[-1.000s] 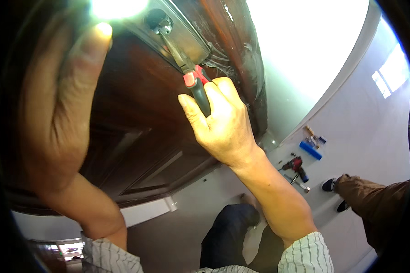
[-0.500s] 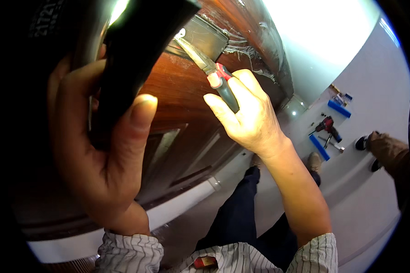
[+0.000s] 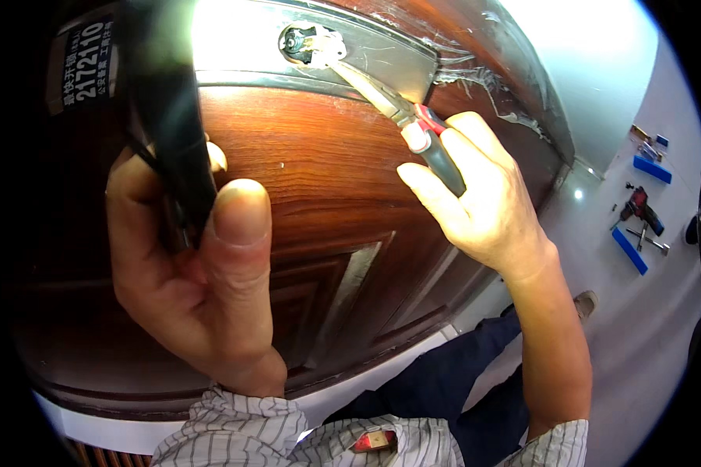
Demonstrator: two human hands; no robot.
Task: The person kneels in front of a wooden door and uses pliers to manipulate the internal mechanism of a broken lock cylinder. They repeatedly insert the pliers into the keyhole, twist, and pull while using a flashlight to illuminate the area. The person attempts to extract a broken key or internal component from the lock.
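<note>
My left hand (image 3: 226, 300) is closed around a long black object (image 3: 171, 117), dark and blurred close to the camera; its kind cannot be made out. My right hand (image 3: 494, 198) grips needle-nose pliers (image 3: 393, 103) with red and black handles. Their tips reach the right edge of a round lock opening (image 3: 294, 39), touching or nearly touching it. Metal parts show inside that hole. It sits in a shiny metal plate (image 3: 389, 58) on a dark red-brown wooden door (image 3: 319, 136). Strong light washes out the plate's left part.
A printed label (image 3: 86, 66) is at upper left. Torn clear film (image 3: 491, 89) clings beside the plate. On the floor at right lie a red and black power drill (image 3: 639, 206), blue strips (image 3: 629, 251), a metal T-shaped tool (image 3: 653, 241) and small parts. My shoe (image 3: 586, 303) is nearby.
The view has shifted, so the plate and lock opening show more fully. The black object covers less of them. Both hands keep their hold, with the pliers' tips still by the opening.
</note>
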